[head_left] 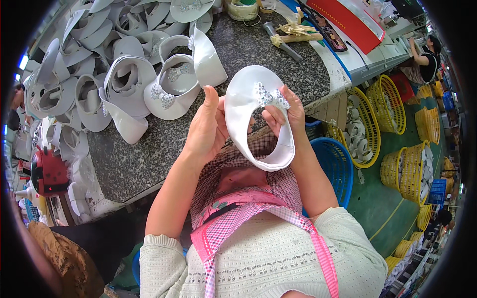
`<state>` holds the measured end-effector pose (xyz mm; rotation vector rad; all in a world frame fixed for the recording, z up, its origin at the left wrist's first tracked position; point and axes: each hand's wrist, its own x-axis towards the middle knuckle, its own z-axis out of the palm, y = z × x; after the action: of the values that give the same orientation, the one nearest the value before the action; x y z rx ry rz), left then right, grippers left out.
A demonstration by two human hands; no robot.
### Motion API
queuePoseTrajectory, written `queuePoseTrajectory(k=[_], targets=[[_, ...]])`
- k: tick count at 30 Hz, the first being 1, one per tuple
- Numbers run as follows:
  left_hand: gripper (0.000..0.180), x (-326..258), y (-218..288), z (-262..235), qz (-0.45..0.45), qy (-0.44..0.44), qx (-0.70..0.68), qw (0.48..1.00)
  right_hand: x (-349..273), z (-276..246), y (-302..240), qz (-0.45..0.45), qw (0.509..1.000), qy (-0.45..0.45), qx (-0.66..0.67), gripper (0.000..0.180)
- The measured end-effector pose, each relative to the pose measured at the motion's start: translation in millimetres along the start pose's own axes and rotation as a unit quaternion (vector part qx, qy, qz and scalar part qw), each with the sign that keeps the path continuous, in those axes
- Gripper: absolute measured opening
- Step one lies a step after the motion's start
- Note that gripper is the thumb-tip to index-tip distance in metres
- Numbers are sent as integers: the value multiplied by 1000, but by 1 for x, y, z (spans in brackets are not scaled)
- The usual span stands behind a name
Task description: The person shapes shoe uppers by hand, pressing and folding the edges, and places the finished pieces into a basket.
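Both hands up over the speckled granite worktop (278,64), one white satin shoe upper (251,119) pinched between them. Left hand (206,126) closed on its inner edge, thumb up; right hand (288,111) closed on the outer edge, fingertips at the rhinestone bow (271,97), probably steadying it to check the bow. Farther back on the worktop: a heap of matching uppers (114,64), too many to count. Off the worktop's right end: one blue basket (338,164), at least five yellow baskets (390,102).

head view: worn on the person's head, looking steeply down, close above the speckled worktable (278,59)
shared scene: one view only, nothing overlaps
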<state>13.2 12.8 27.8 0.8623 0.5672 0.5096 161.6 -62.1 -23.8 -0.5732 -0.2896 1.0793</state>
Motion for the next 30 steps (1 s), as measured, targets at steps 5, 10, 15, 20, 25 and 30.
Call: queuePoseTrajectory(k=[5, 10, 15, 20, 25, 30], targets=[[34, 2, 0, 7, 36, -6, 64, 997, 5, -5, -1, 25, 997, -76, 23, 32], [21, 28, -5, 3, 81, 91, -160, 980, -10, 10, 12, 96, 946, -195, 242, 67], [20, 39, -6, 18, 84, 96, -213, 969, -42, 44, 5, 70, 965, -68, 243, 45], [23, 57, 9, 27, -1, 48, -165, 985, -52, 49, -15, -4, 979, -55, 197, 39], [37, 84, 5, 34, 17, 130, -60, 990, -59, 52, -14, -72, 997, -27, 26, 33], [39, 110, -18, 34, -8, 81, -75, 994, -70, 51, -14, -126, 978, -59, -154, 37]])
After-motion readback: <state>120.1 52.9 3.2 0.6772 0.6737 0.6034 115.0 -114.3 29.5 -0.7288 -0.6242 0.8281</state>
